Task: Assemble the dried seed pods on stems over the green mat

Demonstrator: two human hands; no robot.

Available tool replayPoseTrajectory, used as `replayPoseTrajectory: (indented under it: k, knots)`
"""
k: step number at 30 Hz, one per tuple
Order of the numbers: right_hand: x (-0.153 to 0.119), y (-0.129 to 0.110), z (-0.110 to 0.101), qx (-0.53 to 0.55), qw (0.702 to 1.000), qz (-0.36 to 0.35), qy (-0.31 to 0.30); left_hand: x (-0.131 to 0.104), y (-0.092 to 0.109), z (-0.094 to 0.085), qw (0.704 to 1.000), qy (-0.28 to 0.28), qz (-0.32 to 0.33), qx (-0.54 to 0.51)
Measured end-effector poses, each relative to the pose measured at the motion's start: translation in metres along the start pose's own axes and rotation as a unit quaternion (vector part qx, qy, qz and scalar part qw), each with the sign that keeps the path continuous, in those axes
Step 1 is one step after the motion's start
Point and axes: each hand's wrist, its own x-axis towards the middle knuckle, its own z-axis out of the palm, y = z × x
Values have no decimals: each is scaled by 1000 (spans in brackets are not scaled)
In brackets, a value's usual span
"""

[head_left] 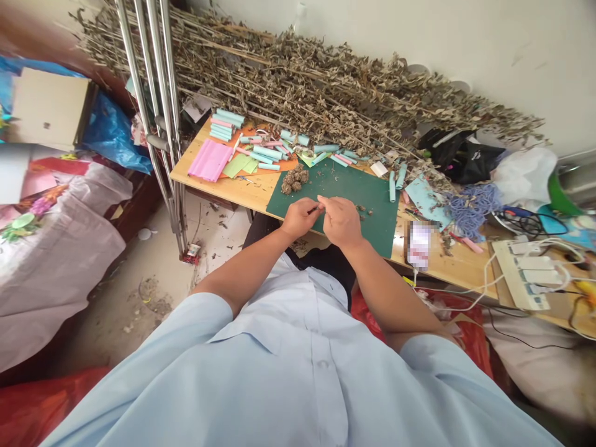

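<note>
My left hand (299, 218) and my right hand (341, 220) meet over the near edge of a green cutting mat (382, 230). Both are closed, with thumbs and fingertips pinched together. Whatever lies between the fingertips is too small and too covered to name. Just beyond my left hand sits a pile of brown, crumbly balls (295, 179) on the mat. Small brown crumbs (362, 211) are scattered to the right of my right hand.
Blue and pink paper rolls (267, 152) and a pink paper stack (209, 160) lie at the table's left. Dried leafy stalks (326, 81) fill the back. A phone (419, 245) and a power strip (521, 273) are at right; metal crutches (158, 118) stand left.
</note>
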Motion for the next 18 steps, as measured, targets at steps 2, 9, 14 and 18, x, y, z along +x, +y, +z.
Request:
replayPoseTrajectory:
  k: [2,9,14,18]
  knots:
    - [1,0,-1,2,1000,1,-8,0,-1,0,1000,4,5,-2]
    - [-4,5,-6,83,991,53,95,-1,0,0,1000,6,4,-21]
    - [-9,7,-5,45,998,9,47,-1,1,0,1000,6,7,-5]
    - [-5,4,-6,4,1000,-18,0,0,3,-2,1000,-1,0,8]
